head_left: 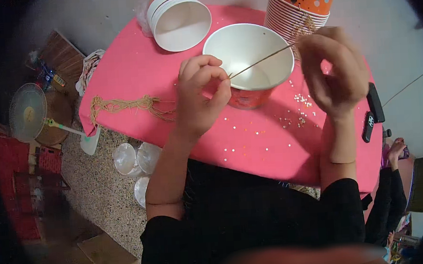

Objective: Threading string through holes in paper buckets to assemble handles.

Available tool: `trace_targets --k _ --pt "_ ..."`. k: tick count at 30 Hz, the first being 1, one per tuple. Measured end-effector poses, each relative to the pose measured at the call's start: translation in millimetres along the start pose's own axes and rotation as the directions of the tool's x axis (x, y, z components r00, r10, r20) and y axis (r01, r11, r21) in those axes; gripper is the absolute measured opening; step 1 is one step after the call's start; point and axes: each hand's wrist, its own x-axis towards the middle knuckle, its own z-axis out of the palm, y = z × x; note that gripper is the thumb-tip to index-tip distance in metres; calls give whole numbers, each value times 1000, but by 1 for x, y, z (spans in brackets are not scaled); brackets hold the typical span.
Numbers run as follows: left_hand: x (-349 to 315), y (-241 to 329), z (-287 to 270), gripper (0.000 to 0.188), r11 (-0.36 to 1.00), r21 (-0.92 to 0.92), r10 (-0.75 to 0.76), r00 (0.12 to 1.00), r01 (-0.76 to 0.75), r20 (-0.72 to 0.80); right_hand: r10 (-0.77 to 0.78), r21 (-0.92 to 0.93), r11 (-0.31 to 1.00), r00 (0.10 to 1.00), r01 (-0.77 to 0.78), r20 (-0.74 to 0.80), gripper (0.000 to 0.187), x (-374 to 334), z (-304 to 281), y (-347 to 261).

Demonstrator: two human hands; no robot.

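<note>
My left hand (199,96) pinches one end of a thin brown string (263,59) between thumb and fingertips. The string runs tautly up to the right, where my right hand (336,71), slightly blurred, has its fingers closed on the other end. Beneath it stands a large paper tub (250,99), white inside and reddish outside, open upward. Small white and orange bits (303,108) lie scattered on the pink tablecloth. A loose bundle of tan string (122,104) rests left of my left hand. More tan strands (304,25) hang against a tall stack of tubs (282,19) behind my right hand.
Nested white tubs (183,27) lie tilted at the back left. A remote-like black device (368,127) and a long black object (375,102) sit at the right edge. White containers (125,158) stand on the floor left; a fan (28,113) is beyond. Someone's legs (387,196) show at right.
</note>
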Motion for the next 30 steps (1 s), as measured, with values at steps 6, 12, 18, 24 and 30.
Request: trace_targets --k 6,12,18,24,30 --pt "1 2 -1 14 999 41 -7 999 5 33 72 7 997 997 -72 -23 19 2 -9 0" --pt "-1 1 -5 14 1000 6 -27 998 26 54 98 66 993 995 -96 -33 16 0 -6 5" --pt "-1 0 -6 14 998 54 -24 997 20 78 169 86 982 986 -169 12 12 2 -12 2" --pt "-17 -4 -10 13 997 -37 -69 987 64 -144 207 70 974 973 -215 103 9 2 -11 5" --pt "-41 32 5 23 995 41 -92 993 95 -75 249 125 957 963 -261 105 9 4 -12 3"
